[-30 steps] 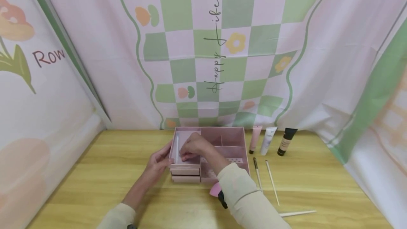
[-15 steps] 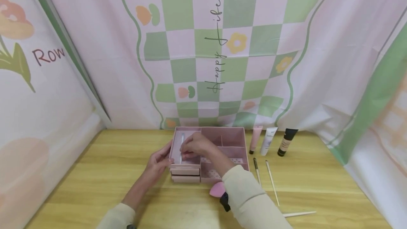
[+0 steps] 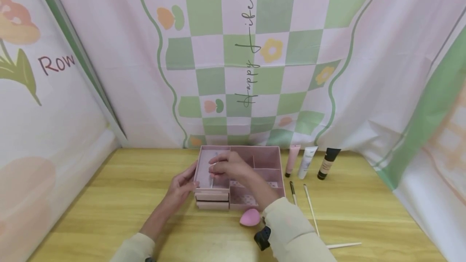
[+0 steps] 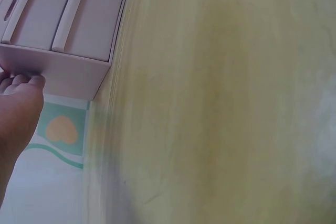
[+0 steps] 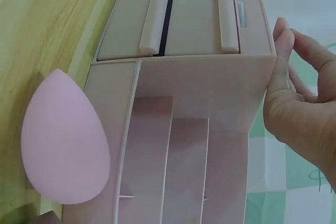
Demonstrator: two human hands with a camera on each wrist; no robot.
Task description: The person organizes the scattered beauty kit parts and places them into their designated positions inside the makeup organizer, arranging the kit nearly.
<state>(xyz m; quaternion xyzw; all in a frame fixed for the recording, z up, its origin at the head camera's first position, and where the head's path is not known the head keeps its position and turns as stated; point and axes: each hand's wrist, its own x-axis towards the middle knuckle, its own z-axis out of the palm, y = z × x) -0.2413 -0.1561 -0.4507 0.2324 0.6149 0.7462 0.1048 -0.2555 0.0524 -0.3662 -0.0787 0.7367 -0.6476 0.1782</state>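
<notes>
A pink makeup organizer (image 3: 255, 153) with drawers at its left front stands on the table. My left hand (image 3: 183, 183) holds its left side, thumb at the rim near the front corner; the left wrist view shows the fingers (image 4: 21, 83) against the side wall. Over the shallow top tray (image 3: 204, 173), my right hand (image 3: 231, 168) pinches a slim white stick (image 3: 212, 182), like a brush handle. Its middle is hidden behind the fingers. A pink makeup sponge (image 3: 250, 217) lies before the organizer, also large in the right wrist view.
Right of the organizer stand a pink tube (image 3: 292, 161), a white tube (image 3: 308, 162) and a black-capped tube (image 3: 329, 163). A dark-tipped brush (image 3: 293, 191), a thin brush (image 3: 311, 209) and a white tapered handle (image 3: 346, 245) lie on the wooden table (image 3: 120, 197).
My right hand has shifted slightly right, and the white stick has moved with it from the tray's left side towards its right. The left hand stays on the organizer.
</notes>
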